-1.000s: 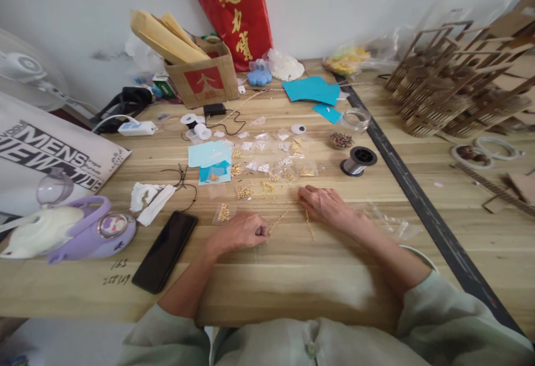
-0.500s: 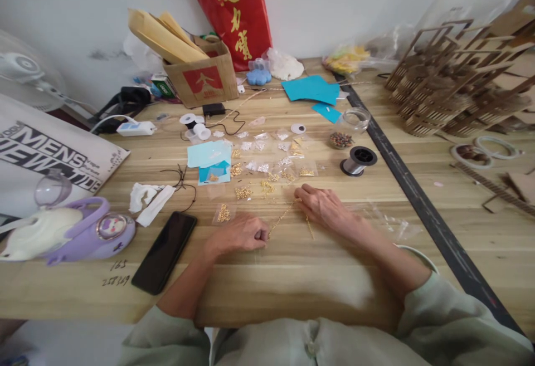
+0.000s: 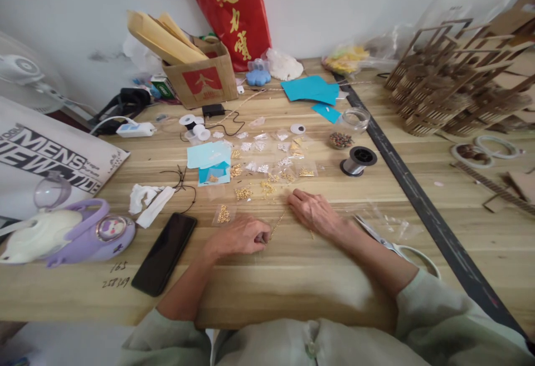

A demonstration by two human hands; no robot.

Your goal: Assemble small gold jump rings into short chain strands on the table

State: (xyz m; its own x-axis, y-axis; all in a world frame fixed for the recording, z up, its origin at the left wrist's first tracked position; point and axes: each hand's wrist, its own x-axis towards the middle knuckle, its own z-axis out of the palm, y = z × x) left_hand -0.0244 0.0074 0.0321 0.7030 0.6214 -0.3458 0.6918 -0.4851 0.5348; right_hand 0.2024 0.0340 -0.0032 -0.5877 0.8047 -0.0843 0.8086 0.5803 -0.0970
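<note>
A thin gold beaded chain (image 3: 277,224) runs slantwise between my two hands over the wooden table. My left hand (image 3: 244,234) is closed, its thumb and fingers pinching the chain's lower end. At the upper end my right hand (image 3: 311,209) is closed on the same chain, fingertips pressed together near the table. A short tail of chain hangs out below the right palm. Just beyond the hands lie small piles of gold beads (image 3: 243,193) and a clear bag of gold beads (image 3: 224,214). What exactly sits between the fingertips is too small to make out.
Scissors (image 3: 387,242) lie beside my right forearm, partly under it. A black phone (image 3: 165,253) is left of my left arm. A wire spool (image 3: 358,161), a dish of dark beads (image 3: 341,140) and blue cards (image 3: 311,89) stand farther back. Cardboard baskets (image 3: 455,82) fill the right.
My right hand has shifted slightly left and nearer my left hand, uncovering more of the scissors. The chain between the hands spans a shorter distance. My left hand stays nearly in place.
</note>
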